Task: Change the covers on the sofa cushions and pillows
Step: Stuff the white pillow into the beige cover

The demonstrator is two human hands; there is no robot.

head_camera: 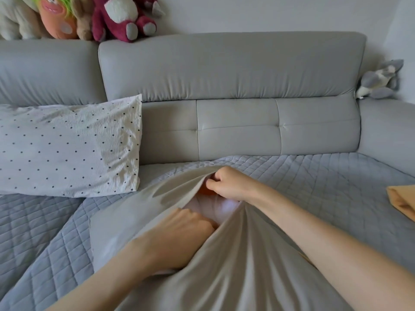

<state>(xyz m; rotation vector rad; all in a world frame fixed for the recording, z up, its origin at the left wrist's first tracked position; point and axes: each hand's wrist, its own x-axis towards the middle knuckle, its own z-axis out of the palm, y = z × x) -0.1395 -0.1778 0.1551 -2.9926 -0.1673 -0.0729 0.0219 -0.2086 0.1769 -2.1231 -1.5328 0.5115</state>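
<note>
**Now we are working the pillow through the mouth of the beige cover**

Now the beige cover (235, 265) lies in front of us on the quilted sofa mat (325, 176), its opening turned up toward the sofa back. In the opening we see the white pillow (215, 208), with a small orange patch just above it that we cannot identify. Whether the pillow is going in or coming out, the picture does not tell for certain; we judge that the cover is being put on, because most of the pillow seems already under the cloth.

Our right hand (226, 184) is curled, and its fingers pinch the upper edge of the opening and lift it. Our left hand (179, 234) reaches into the opening from below; its fingers are hidden under the cloth, so we cannot tell if they hold the pillow or only press it.

For the next move, we think the right hand must keep the edge lifted while the left hand pushes the pillow deeper toward the far corners. The cloth is stretched in folds around the opening, so the pull should be even.

To the left, a dotted white pillow (67, 147) leans against the grey sofa (235, 70). At the right edge lies a folded orange cloth (402, 200), perhaps another cover. Plush toys (121, 16) sit on top of the backrest, and one grey toy (379, 80) is on the right corner.
</note>
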